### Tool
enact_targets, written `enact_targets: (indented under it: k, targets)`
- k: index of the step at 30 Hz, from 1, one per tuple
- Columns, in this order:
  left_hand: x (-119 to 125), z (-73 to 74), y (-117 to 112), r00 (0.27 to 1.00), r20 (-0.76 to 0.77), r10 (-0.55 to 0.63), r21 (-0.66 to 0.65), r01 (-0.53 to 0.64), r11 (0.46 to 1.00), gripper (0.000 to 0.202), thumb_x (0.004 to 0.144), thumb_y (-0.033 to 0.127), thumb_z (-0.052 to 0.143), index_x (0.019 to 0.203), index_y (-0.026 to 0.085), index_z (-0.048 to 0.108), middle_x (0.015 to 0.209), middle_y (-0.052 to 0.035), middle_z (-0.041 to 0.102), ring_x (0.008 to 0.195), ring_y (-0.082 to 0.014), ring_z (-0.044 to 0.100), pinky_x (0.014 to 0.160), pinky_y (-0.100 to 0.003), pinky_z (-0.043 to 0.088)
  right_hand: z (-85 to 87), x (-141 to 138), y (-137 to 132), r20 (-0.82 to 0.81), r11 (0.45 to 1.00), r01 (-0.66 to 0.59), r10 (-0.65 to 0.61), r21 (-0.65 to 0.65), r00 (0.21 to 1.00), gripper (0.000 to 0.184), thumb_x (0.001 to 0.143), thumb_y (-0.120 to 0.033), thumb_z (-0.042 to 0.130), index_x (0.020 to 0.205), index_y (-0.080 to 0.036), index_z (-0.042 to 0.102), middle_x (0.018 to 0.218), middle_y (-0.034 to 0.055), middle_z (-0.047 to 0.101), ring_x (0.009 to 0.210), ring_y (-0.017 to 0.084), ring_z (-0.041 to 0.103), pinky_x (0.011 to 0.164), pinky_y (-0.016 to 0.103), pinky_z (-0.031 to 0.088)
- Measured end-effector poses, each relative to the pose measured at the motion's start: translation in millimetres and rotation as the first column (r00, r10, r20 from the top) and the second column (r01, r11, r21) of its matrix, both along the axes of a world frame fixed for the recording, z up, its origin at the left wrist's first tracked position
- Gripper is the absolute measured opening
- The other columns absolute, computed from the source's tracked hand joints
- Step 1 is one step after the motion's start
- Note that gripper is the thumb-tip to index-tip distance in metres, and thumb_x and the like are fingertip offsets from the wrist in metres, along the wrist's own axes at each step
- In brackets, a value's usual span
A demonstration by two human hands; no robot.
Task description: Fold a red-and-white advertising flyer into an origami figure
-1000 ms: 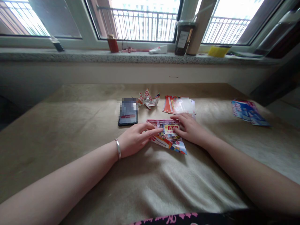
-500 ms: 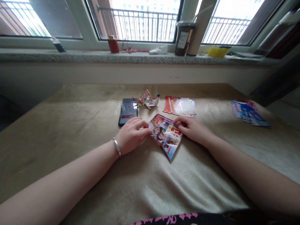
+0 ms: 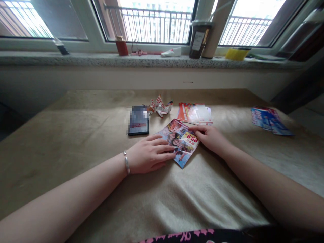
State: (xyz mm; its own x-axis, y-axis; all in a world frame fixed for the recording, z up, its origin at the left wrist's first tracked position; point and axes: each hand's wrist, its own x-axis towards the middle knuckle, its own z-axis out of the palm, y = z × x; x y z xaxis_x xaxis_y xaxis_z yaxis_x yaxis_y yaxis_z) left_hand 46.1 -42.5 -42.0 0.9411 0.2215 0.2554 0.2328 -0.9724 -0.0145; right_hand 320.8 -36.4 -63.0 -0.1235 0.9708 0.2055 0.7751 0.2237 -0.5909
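Observation:
A colourful printed leaflet [image 3: 182,158], with pictures of people and large red numerals, lies on the table between my hands, one pointed corner toward me. My left hand [image 3: 150,153] rests flat over its left side with fingers stretched out, covering that edge. At the upper right edge, my right hand [image 3: 209,136] holds the leaflet between thumb and bent fingers; the exact grip underneath is hidden. A silver bracelet [image 3: 127,165] circles my left wrist.
Beyond my left hand lies a phone [image 3: 139,121], beside a crumpled paper piece [image 3: 161,107]. A stack of red and white leaflets [image 3: 194,113] sits just behind the held one; blue leaflets [image 3: 271,120] are at far right. Several items stand on the stone windowsill [image 3: 91,60].
My left hand has gone from pinching the leaflet's left corner to lying flat on it, farther right. The leaflet looks flatter and has shifted slightly away. My right hand stays at its edge.

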Motion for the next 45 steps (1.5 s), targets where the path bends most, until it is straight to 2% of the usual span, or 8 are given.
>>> enact_targets:
  k: [3,8,12,17,22,28,37,45]
  targets:
    - [1.4,-2.5,2.5,0.999,-0.007,-0.039,-0.055,0.038,0.998,0.035,0.089,0.034,0.05,0.122,0.026,0.055,0.124,-0.0047,0.059,0.115,-0.0218,0.053,0.101,-0.04,0.038,-0.7,0.8,0.9,-0.036,1.0,0.0,0.0,0.01,0.999,0.033,0.08,-0.017,0.046,0.1,-0.023,0.072,0.1,0.0032,0.072,0.083,0.018,0.067,0.075,0.032,0.052]
    - [0.9,-3.0,7.2,1.0,-0.022,-0.009,-0.076,0.007,0.997,0.029,0.09,0.031,0.047,0.116,0.025,0.059,0.124,-0.0027,0.06,0.116,-0.0228,0.052,0.098,-0.041,0.042,1.2,7.0,1.1,0.056,0.996,-0.046,0.051,-0.072,0.997,0.029,0.077,-0.019,0.05,0.092,-0.023,0.074,0.076,0.0011,0.072,0.059,0.014,0.06,0.055,0.025,0.047]
    - [0.1,-1.5,9.5,0.996,0.033,0.089,-0.048,-0.087,0.995,0.023,0.091,0.027,0.045,0.103,0.022,0.065,0.115,-0.0021,0.065,0.109,-0.0207,0.057,0.099,-0.041,0.043,10.5,10.2,-2.6,0.247,0.981,-0.192,0.184,0.01,0.951,0.022,0.08,-0.024,0.053,0.086,-0.021,0.074,0.076,0.0046,0.069,0.071,0.017,0.06,0.069,0.031,0.048]
    - [0.5,-6.0,11.2,0.97,0.045,0.239,-0.046,-0.237,0.97,0.024,0.091,0.031,0.045,0.092,0.016,0.064,0.112,-0.0078,0.065,0.106,-0.0212,0.057,0.097,-0.041,0.046,19.0,6.7,-9.5,0.425,0.88,-0.444,0.342,0.168,0.838,0.02,0.08,-0.038,0.059,0.086,-0.023,0.071,0.107,0.0077,0.063,0.105,0.025,0.053,0.092,0.043,0.042]
    - [2.1,-10.0,11.6,0.967,0.034,0.251,-0.019,-0.251,0.968,0.032,0.091,0.031,0.046,0.119,0.02,0.057,0.114,-0.0086,0.062,0.105,-0.0222,0.056,0.094,-0.043,0.046,19.9,1.2,-11.6,0.391,0.742,-0.664,0.587,0.089,0.709,0.05,0.073,-0.043,0.067,0.118,-0.024,0.058,0.131,0.0081,0.053,0.124,0.025,0.042,0.105,0.047,0.033]
    - [1.2,-12.5,12.4,0.972,-0.003,0.237,-0.045,-0.237,0.971,0.035,0.09,0.029,0.047,0.124,0.023,0.055,0.126,-0.0074,0.056,0.116,-0.0226,0.05,0.098,-0.041,0.044,13.3,0.0,-9.7,0.356,0.696,-0.71,0.641,0.105,0.68,0.04,0.075,-0.017,0.059,0.114,-0.024,0.061,0.122,0.0055,0.06,0.116,0.02,0.051,0.102,0.042,0.039]
    - [0.3,-12.8,14.0,0.98,-0.022,0.198,-0.06,-0.199,0.978,0.035,0.091,0.027,0.045,0.125,0.024,0.054,0.13,-0.0027,0.055,0.122,-0.0225,0.046,0.105,-0.044,0.036,12.9,0.1,-7.8,0.337,0.656,-0.737,0.666,0.161,0.666,0.022,0.087,-0.019,0.05,0.098,-0.024,0.068,0.104,0.0033,0.069,0.096,0.016,0.06,0.088,0.033,0.047]
    - [0.7,-12.9,14.4,0.985,0.01,0.172,-0.094,-0.17,0.981,0.028,0.091,0.023,0.047,0.117,0.027,0.059,0.122,-0.0009,0.061,0.113,-0.0181,0.054,0.103,-0.042,0.036,17.4,5.5,-7.5,0.343,0.697,-0.713,0.652,0.079,0.676,0.019,0.084,-0.021,0.055,0.094,-0.024,0.071,0.091,0.0041,0.069,0.082,0.014,0.062,0.074,0.028,0.046]
